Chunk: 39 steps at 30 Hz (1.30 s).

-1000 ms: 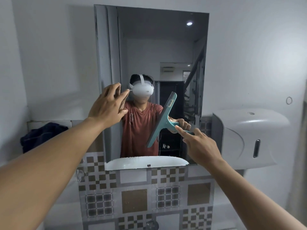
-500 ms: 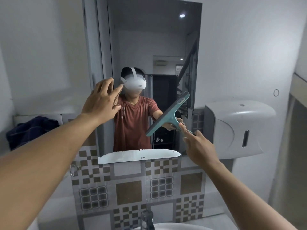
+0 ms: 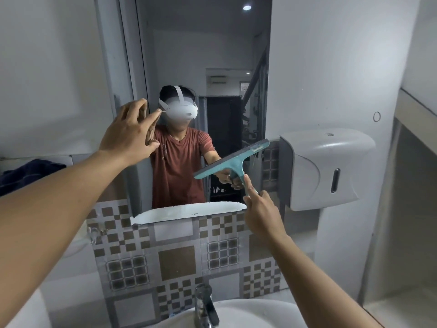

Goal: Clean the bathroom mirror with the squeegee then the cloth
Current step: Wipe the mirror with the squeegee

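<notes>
The mirror (image 3: 201, 55) hangs on the wall above a band of patterned tiles (image 3: 177, 259). The squeegee (image 3: 233, 160), teal, sits low on the mirror's face at about 4 o'clock; its blade is tilted, running from 8 o'clock up to 2 o'clock, and lies at the glass, though whether the rubber edge touches cannot be told. The right hand (image 3: 262, 214) reaches up from 5 o'clock; its grip is closed round the squeegee's handle, with the forefinger laid straight along it. The left hand (image 3: 128, 136) is raised at 9 o'clock on the mirror, by its left edge; its grip is loose and holds nothing, fingers relaxed and pointing toward the glass; contact with the glass cannot be told. A dark blue cloth (image 3: 30, 172) lies bunched on a ledge at 9 o'clock of the view, well apart from both hands. A white wall dispenser (image 3: 326, 166) hangs at 3 o'clock of the squeegee, just beside the mirror; at 6 o'clock a chrome tap (image 3: 205, 304) stands over the white sink (image 3: 248, 311).
</notes>
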Motion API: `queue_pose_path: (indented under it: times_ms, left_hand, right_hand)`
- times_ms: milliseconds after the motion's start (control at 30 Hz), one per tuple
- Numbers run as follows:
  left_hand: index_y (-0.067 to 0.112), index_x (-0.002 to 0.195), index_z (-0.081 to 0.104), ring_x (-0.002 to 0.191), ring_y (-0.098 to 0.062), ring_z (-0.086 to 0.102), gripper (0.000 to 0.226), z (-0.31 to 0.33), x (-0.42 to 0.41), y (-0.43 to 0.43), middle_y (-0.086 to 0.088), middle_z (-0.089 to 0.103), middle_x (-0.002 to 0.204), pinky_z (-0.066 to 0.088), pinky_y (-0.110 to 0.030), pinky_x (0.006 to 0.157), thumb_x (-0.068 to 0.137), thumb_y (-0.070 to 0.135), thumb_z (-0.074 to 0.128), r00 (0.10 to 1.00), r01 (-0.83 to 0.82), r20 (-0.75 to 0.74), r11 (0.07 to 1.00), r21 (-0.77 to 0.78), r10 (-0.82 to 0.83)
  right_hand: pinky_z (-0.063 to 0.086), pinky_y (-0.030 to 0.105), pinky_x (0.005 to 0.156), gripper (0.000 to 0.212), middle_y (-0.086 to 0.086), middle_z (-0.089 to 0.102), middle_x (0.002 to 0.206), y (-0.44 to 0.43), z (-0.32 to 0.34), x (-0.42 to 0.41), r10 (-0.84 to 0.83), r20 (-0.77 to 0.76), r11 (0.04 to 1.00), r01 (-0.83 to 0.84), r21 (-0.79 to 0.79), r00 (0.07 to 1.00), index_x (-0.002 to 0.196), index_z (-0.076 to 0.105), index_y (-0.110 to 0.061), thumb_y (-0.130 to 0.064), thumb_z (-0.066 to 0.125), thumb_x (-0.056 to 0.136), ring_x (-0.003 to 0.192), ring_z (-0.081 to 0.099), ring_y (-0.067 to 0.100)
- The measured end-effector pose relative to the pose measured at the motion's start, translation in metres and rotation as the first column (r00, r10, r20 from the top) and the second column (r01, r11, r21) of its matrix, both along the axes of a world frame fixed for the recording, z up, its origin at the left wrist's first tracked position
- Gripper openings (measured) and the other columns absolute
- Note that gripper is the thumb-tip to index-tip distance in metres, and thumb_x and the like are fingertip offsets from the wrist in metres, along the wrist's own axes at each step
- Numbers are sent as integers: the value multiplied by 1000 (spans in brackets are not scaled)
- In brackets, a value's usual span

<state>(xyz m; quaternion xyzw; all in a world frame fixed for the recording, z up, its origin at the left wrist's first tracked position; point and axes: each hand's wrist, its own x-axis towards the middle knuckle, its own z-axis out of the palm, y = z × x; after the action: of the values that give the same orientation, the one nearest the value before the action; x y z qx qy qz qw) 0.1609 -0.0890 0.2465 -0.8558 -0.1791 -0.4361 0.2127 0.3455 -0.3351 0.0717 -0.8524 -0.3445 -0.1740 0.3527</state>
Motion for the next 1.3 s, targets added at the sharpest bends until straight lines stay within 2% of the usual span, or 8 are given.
queue_pose_path:
  times_ms: [133,300,467,667,800,967,1133,1300]
  left_hand:
    - [12,143,51,134,-41,31,83,0,-2,4,-23,37,148,46,-63,102,71,29,87,1000,4,-3,1000,24,-4]
    - [12,143,51,139,-42,29,79,-12,-4,8,-20,36,149,47,-64,101,74,31,84,999,31,30,999,-14,-31]
    - [10,145,49,143,-42,25,81,-17,-7,12,-23,34,151,43,-63,104,75,28,84,1000,23,-5,1000,9,-23]
    - [11,144,48,137,-43,30,76,-12,-7,15,-23,36,148,43,-60,107,78,30,81,1000,10,-12,999,54,-10]
    - [11,145,46,139,-43,28,76,-13,-8,18,-23,35,150,44,-62,105,79,30,80,1000,-2,-21,998,59,4]
    - [12,146,46,140,-43,28,76,-14,-7,19,-22,35,151,46,-64,102,80,30,79,1000,-1,-24,999,50,2]
    - [13,146,46,140,-43,30,77,-12,-8,22,-21,36,150,46,-64,102,80,32,79,999,-3,-32,998,61,5]
    - [14,147,45,140,-43,29,79,-12,-9,23,-20,36,151,46,-64,102,79,32,80,999,-4,-40,998,58,6]
  right_hand:
    - [55,37,66,68,4,47,93,5,-12,-4,2,-51,999,0,51,999,159,2,-46,-20,38,108,69,54,22]
    - [42,32,66,62,6,51,96,17,-27,-14,55,-144,992,-37,120,988,157,-2,-51,-29,33,110,71,50,15]
    - [40,33,67,62,10,58,99,33,-43,-26,106,-239,983,-66,172,965,158,-2,-47,-31,33,109,75,53,18]
    - [42,36,64,68,9,60,90,52,-51,-44,157,-283,958,-77,276,946,160,-3,-40,-30,39,108,74,57,24]
    - [49,43,67,69,11,59,84,63,-55,-56,152,-306,950,-53,309,940,161,-4,-36,-27,40,108,75,58,27]
    - [54,51,70,69,12,59,81,70,-56,-64,177,-340,931,-45,362,924,161,-2,-37,-26,41,108,73,59,29]
    - [56,53,69,72,14,60,76,74,-57,-67,175,-354,933,-40,358,919,160,-6,-39,-25,41,107,66,57,28]
    - [59,53,65,71,11,64,72,85,-59,-81,209,-433,917,-22,398,877,159,-6,-42,-30,41,107,66,64,32]
